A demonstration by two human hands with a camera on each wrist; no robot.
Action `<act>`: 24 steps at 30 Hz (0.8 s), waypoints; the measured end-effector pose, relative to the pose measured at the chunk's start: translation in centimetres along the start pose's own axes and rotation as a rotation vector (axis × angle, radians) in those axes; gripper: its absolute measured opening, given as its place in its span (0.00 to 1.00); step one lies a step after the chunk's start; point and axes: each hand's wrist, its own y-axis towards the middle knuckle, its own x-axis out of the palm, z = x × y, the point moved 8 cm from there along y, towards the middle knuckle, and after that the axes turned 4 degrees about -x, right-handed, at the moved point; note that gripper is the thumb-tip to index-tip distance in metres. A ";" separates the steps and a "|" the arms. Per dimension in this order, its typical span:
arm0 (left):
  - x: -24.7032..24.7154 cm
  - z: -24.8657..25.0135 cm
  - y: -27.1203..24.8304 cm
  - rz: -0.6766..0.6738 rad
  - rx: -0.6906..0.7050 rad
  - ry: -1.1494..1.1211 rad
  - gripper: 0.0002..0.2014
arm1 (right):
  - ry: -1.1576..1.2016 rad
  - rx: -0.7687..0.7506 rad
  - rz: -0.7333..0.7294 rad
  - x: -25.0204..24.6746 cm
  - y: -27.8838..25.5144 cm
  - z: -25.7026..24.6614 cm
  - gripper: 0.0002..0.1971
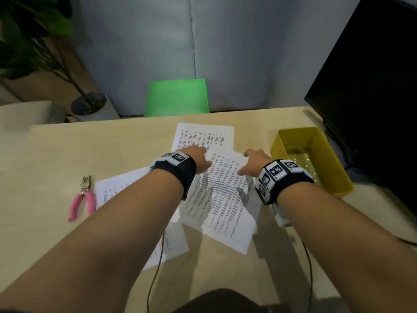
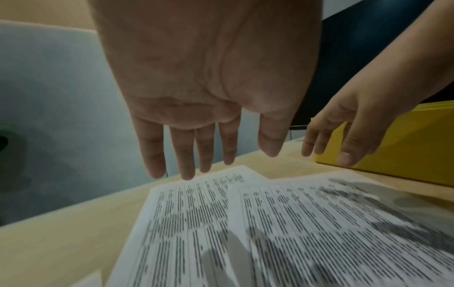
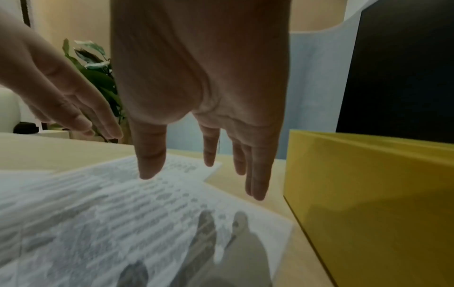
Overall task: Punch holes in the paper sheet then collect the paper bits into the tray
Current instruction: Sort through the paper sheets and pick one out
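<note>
While both hands hang over the papers in the head view, the left hand (image 1: 199, 160) and the right hand (image 1: 253, 162) sit side by side above the top paper sheet (image 1: 222, 199), which lies right under them with its long side running away from the person and a bit to the left. The pink hole punch (image 1: 82, 201) lies well off to the left of the left hand, so that hand is the nearer one to it. The yellow tray (image 1: 334, 175) stands just to the right of the right hand, with small pale specks inside that may be paper bits. From the left wrist view, the left hand's fingers (image 2: 186, 155) are straight and spread, pointing down at the sheet, holding nothing; I cannot tell if the tips touch it. From the right wrist view, the right hand's fingers (image 3: 255, 170) are also straight and loose, holding nothing, with the tray wall close on their right.
</note>
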 end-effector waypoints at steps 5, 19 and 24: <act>4.4 -1.0 0.2 -0.086 -0.081 -0.066 0.33 | 0.005 0.159 -0.029 3.1 0.2 3.3 0.49; 8.1 -2.4 1.1 0.045 -0.226 -0.365 0.42 | 0.228 0.077 0.290 2.6 0.0 4.8 0.40; 8.0 -3.3 1.0 0.036 -0.223 -0.570 0.42 | 0.624 -0.068 0.373 0.8 -0.5 3.7 0.44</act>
